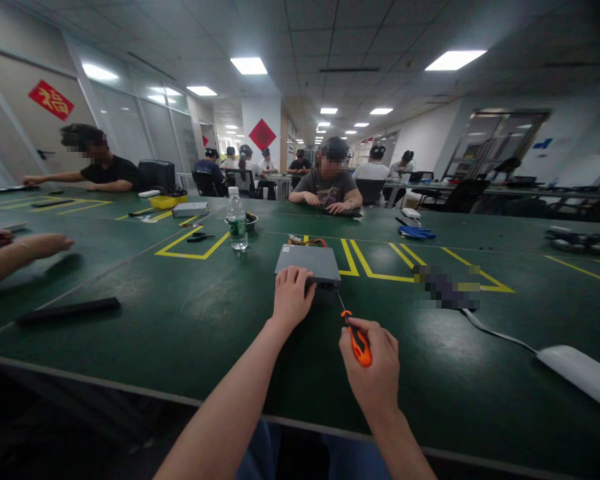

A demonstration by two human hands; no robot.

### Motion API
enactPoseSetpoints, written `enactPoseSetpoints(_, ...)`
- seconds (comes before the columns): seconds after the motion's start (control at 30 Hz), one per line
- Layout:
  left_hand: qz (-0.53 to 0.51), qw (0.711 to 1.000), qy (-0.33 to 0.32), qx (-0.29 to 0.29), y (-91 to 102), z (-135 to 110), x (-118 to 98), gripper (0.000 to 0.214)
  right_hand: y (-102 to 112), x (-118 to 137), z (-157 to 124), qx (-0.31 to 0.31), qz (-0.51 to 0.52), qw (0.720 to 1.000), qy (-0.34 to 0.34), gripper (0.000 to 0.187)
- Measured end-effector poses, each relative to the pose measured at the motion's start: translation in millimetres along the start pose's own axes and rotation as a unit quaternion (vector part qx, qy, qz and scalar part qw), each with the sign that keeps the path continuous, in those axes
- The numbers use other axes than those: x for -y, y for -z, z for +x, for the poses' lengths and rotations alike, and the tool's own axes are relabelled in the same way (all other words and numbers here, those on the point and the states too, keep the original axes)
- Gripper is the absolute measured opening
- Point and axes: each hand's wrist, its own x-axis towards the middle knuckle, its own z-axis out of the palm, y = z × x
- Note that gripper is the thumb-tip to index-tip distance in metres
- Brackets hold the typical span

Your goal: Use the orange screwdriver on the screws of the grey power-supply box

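Bracing at centre: left hand (291, 297), fingers closed over the near left edge of a flat, grey, rectangular metal box (314, 262), thumb along its near face. Box lies on the broad green tabletop (205, 347), straight ahead of the person; a bundle of multicoloured thin wires (321, 243) sits at its far side. Right hand (375, 363) gripping a slim-shafted screwdriver with an orange-and-black handle (359, 347), fingers wrapped round the grip, shaft slanting to the box's near right corner. Tip too small to tell whether it is seated in anything. Clear plastic bottle with a green label (237, 227) stands left of the box, apart from it.

Handling, my judgement: shaft best lined up squarely with whatever it meets, since a slanted tip could skid. Push firm and even, turn slow. Left fingers should press the box down, well clear of the tip's path.
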Motion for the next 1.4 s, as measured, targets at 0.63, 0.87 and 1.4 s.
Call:
enactPoseSetpoints(0.63,-0.003,1.000,0.000,0.002,1.7,0.0,-0.4,0.020,0.4,0.8,1.0,0.002,0.004,1.000,0.007,0.014)
enactPoseSetpoints(0.87,-0.002,1.000,-0.001,-0.001,1.9,-0.3,-0.5,0.020,0.9,1.4,0.9,0.002,0.007,1.000,-0.005,0.014)
enactPoseSetpoints(1.4,-0.001,1.000,0.003,0.002,-0.8,0.0,0.9,0.020,2.9,4.8,-0.2,0.002,0.012,1.000,0.000,0.009)
